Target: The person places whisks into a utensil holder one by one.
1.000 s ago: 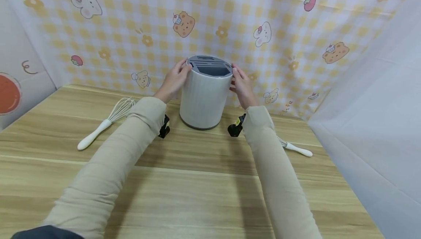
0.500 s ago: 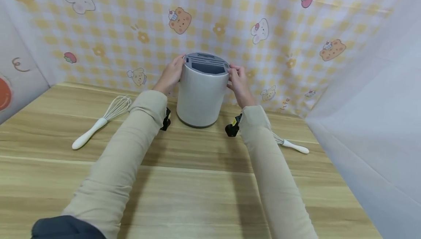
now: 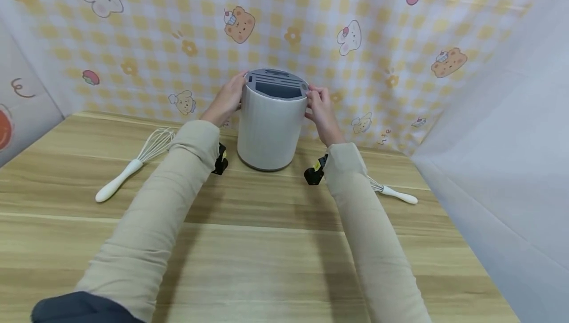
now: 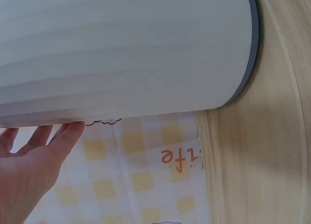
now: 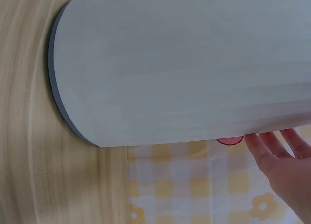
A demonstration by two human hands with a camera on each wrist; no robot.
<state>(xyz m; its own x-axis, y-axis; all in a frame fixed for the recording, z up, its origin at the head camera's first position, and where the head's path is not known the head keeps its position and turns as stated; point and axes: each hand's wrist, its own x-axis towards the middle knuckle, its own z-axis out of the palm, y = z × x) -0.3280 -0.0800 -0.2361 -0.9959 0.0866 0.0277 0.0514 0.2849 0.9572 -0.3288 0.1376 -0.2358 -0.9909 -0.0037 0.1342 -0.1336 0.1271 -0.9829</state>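
A white cylindrical utensil holder [image 3: 272,128] with a grey slotted top [image 3: 277,84] stands upright near the back of the table. At its left side, my left hand [image 3: 227,98] holds it by the upper edge; the fingers reach round behind and are partly hidden. The left wrist view shows fingertips of that hand [image 4: 36,161] against the white wall. Opposite, my right hand [image 3: 323,114] grips the upper right side, its thumb near the rim. Fingertips of this hand [image 5: 279,158] touch the holder's side in the right wrist view. The holder's dark base meets the wood.
A white-handled whisk [image 3: 135,165] lies on the wooden table [image 3: 266,263] at left. Another, smaller whisk [image 3: 393,193] lies at right, partly behind the right sleeve. A yellow checked cloth [image 3: 293,12] hangs right behind the holder. Black wrist devices [image 3: 314,171] sit below the cuffs.
The head view has shifted slightly, so everything sits a little further left and higher. My right fingers have shifted slightly at the rim. Both hands remain on the holder, which stays at the back.
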